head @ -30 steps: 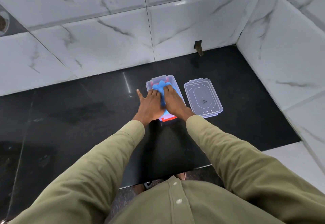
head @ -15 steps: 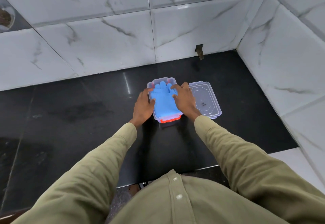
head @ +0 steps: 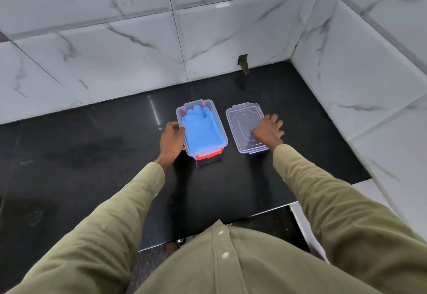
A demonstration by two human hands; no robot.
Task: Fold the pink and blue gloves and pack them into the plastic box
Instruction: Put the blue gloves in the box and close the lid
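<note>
A black counter (head: 97, 155) runs into a corner of white marbled tiles (head: 231, 39), and I'm looking down on it over olive sleeves. The clear box (head: 223, 137) sits near the middle with its red latch (head: 208, 156) toward me; the blue glove (head: 202, 129) lies folded inside, fingers pointing at the wall. I can't make out the pink glove from here. My left hand (head: 172, 141) grips the box's left wall, thumb hooked over the rim. The lid (head: 242, 118) lies flat just right of the box, not touching it. My right hand (head: 268, 131) rests on the lid's near right part with fingers spread and fairly flat, pressing rather than gripping.
</note>
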